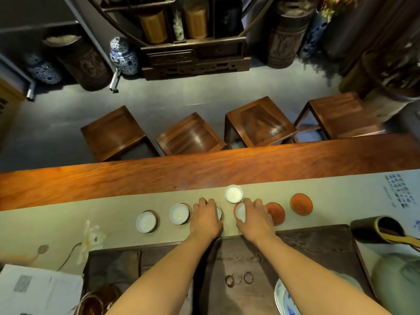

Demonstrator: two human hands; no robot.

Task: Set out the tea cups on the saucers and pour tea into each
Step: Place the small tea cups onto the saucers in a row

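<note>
A row of round red-brown saucers lies on the pale table runner [118, 208]. Two white cups [146, 222] [179, 213] sit on the two leftmost saucers. My left hand [205, 215] covers a third white cup [220, 212] on its saucer and grips it. My right hand [254, 214] holds a fourth white cup [240, 212] over a red saucer [235, 210]. One more white cup [234, 193] stands loose on the runner behind my hands. Two bare saucers [276, 213] [301, 204] lie to the right.
A dark tea tray [318, 246] lies in front of me. A dark holder [377, 228] and a pale green pot [397, 280] sit at the right, a blue-white dish [281, 298] near the bottom. Papers [38, 289] lie bottom left. Wooden stools [191, 135] stand beyond the table.
</note>
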